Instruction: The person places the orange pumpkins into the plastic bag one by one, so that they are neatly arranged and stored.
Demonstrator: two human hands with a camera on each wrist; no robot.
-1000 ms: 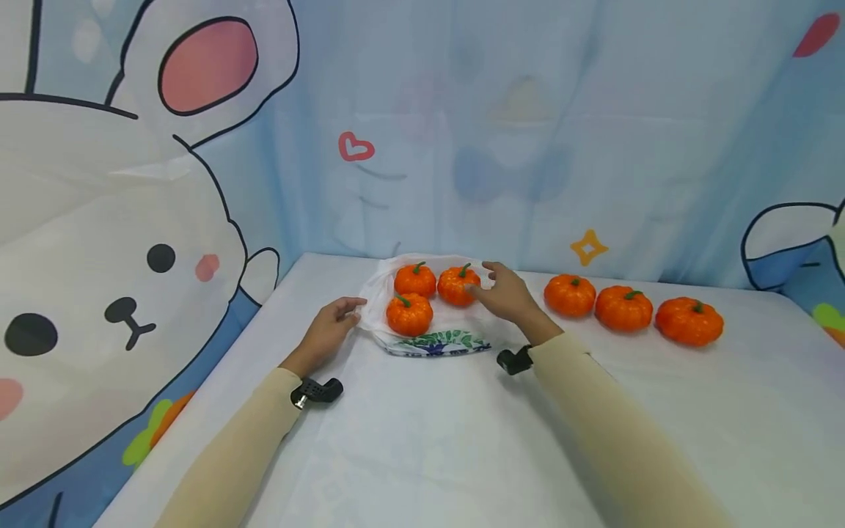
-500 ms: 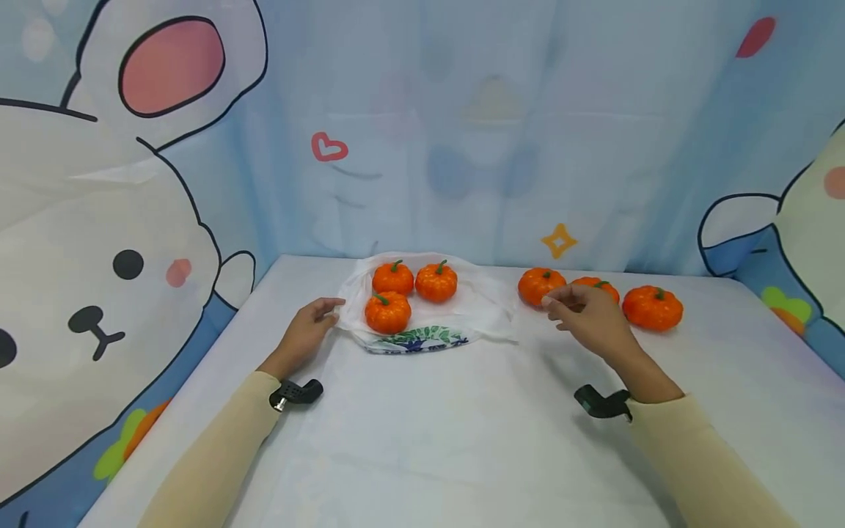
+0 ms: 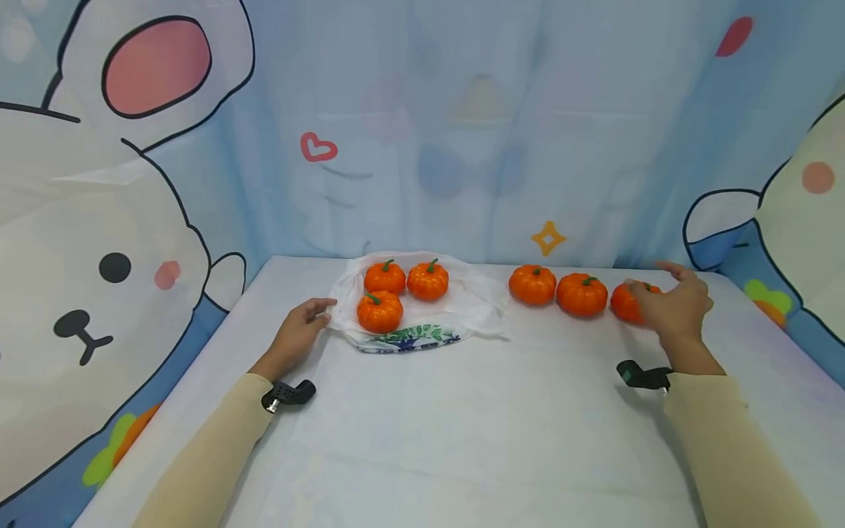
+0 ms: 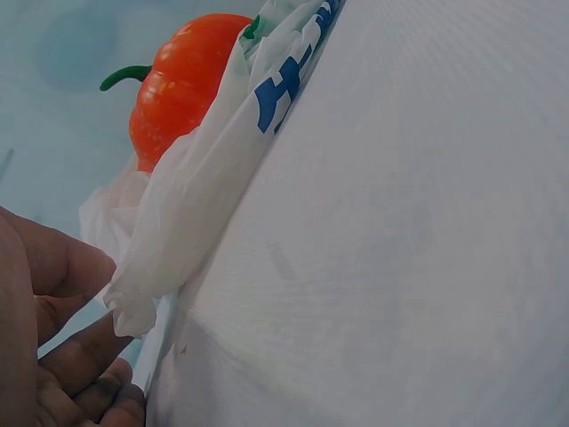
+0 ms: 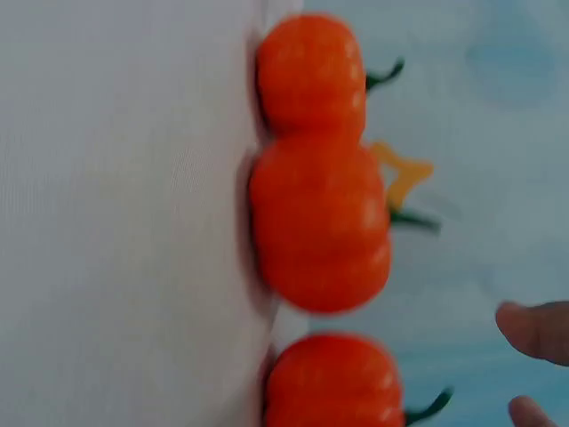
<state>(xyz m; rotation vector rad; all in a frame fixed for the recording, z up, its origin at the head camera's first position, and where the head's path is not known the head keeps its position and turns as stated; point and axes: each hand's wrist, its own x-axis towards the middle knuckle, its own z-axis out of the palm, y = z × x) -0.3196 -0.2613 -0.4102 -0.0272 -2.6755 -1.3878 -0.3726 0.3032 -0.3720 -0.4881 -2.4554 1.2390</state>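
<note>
A white plastic bag (image 3: 478, 308) with green and blue print lies flattened on the table, three small orange pumpkins (image 3: 379, 313) resting on it. At the bag's left edge, my left hand (image 3: 293, 337) pinches a crumpled corner between thumb and fingers, as the left wrist view shows. Three more pumpkins stand in a row to the right of the bag. Over the rightmost pumpkin (image 3: 628, 303) hovers my right hand (image 3: 680, 315), its thumb and fingers spread apart and partly hiding it. In the right wrist view, the fingertips (image 5: 538, 331) are apart from the pumpkins.
A white cloth covers the table (image 3: 462, 433). Behind it hangs a blue curtain (image 3: 396, 88) with cartoon prints, close to the back edge. The middle pumpkin (image 3: 582, 295) and its left neighbour (image 3: 532, 284) stand close together beside the bag.
My right hand has moved right, from the pumpkin on the bag to the far right one. My left hand has stayed at the bag's edge. The head view has turned slightly right.
</note>
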